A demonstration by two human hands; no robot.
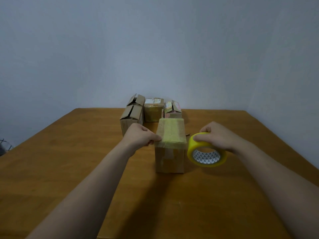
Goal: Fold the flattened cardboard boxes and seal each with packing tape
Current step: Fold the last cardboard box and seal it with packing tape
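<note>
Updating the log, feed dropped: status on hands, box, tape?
Left hand pinches tape strip at box's top left edge. Right hand grips yellow tape roll, right of box. Nothing blocking; other boxes stand behind.

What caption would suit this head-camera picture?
A left hand pinches the taped top edge of a cardboard box while the right hand grips a yellow tape roll beside it.

Left hand (pixel 140 134) pinches tape strip at near-left top edge of cardboard box (pixel 170 157), upright mid-table (pixel 69 161). Yellow tape band across box top. Right hand (pixel 218 136) grips yellow tape roll (pixel 207 150) just right of box. Three more boxes (pixel 132 116) at far edge, leftmost with flaps open.
</note>
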